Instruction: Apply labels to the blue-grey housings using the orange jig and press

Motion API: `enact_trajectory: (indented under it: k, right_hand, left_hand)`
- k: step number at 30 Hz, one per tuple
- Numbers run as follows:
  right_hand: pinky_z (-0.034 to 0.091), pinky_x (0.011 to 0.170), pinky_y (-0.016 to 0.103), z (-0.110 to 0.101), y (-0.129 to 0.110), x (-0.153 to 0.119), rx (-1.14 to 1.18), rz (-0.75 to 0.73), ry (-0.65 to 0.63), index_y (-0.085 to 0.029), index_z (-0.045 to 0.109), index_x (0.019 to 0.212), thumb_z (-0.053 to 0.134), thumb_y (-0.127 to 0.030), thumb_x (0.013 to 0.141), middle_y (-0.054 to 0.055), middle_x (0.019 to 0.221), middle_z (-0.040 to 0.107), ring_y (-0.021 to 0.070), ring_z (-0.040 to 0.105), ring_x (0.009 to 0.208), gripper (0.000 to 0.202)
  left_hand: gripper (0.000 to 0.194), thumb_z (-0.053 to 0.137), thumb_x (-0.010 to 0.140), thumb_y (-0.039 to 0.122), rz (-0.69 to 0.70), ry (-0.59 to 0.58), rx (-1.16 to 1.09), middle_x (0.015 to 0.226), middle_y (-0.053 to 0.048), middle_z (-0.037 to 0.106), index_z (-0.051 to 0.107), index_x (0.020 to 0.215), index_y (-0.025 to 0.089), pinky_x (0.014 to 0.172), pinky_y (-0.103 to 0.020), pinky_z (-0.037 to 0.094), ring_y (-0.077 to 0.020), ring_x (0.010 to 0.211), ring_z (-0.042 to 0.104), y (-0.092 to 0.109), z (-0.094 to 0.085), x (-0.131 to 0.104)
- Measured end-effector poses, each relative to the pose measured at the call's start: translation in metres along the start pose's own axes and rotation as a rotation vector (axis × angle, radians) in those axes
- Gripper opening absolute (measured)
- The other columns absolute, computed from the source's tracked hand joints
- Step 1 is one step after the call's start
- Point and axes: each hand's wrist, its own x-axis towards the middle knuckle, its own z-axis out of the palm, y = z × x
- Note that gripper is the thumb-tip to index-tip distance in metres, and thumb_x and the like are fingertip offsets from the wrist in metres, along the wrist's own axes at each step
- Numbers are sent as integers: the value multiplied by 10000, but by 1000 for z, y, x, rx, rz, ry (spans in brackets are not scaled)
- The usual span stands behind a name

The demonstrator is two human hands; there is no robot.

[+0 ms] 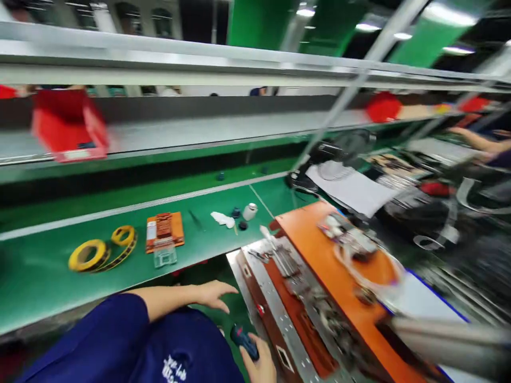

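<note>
My right hand (pixel 261 363), low in the view, is wrapped round a dark blue power tool (pixel 245 342) with a small red mark. Its working end cannot be made out. My left hand (pixel 215 296) reaches out in front of my body, fingers apart and nothing in them. It is just left of a metal assembly (pixel 284 314) with long silver and brown strips, apart from it as far as I can tell. Several metal fittings lie along that assembly.
A green bench (pixel 131 282) bears yellow tape rolls (pixel 88 255), an orange-brown kit (pixel 164 230), a white bottle (pixel 250 211) and small dark caps. An orange board (pixel 319 250) stands to the right. A red bin (pixel 69 125) sits on the shelf. Another person's arm (pixel 479 141) shows far right.
</note>
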Motion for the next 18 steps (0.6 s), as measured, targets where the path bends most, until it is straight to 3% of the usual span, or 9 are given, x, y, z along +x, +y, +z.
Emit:
enact_trajectory:
  k: [3,5,9,12,15,18]
  right_hand:
    - [566,914,383,46,-96,57,-90,-321,-216,-223,715,1057,585,-298,762,109,1067,703,278,696,1015,331]
    - [567,892,361,75,-149,86,-155,-447,-334,-229,695,1087,547,-211,767,94,1067,676,254,685,1000,354]
    - [554,941,398,131,-221,123,-153,-568,-445,-219,599,1235,542,-234,828,128,1245,606,265,644,1103,412]
    - [560,920,428,173,-252,141,-104,-515,-450,-211,537,1312,540,-372,889,164,1289,586,275,654,1055,453]
    - [556,911,444,208,-262,150,-129,-447,-521,-218,613,1204,533,-429,892,150,1170,660,286,677,986,385]
    - [560,892,456,232,-248,150,-181,-396,-632,-241,684,1092,570,-444,855,128,1058,715,303,702,930,332]
  left_hand:
    - [680,845,678,450,171,-211,105,1228,-106,717,638,1286,225,929,-350,500,-297,1105,677,-12,-30,-26]
    - [648,804,732,466,177,-154,142,1184,-116,726,618,1302,217,910,-376,506,-310,1072,684,-24,-58,-44]
    - [628,911,563,358,60,279,-106,1078,-76,763,718,1144,223,896,-374,520,-299,1004,700,-73,-131,-77]
    - [515,884,602,308,-105,666,-228,1067,-83,763,731,1081,197,932,-398,513,-286,1005,688,-130,-207,-106]
    - [419,773,781,346,-303,1033,-275,1146,-120,719,682,1143,157,968,-436,497,-264,1053,657,-193,-299,-143]
    - [365,657,904,381,-503,1334,-314,1190,-105,669,632,1182,146,944,-463,520,-231,1053,646,-252,-386,-174]
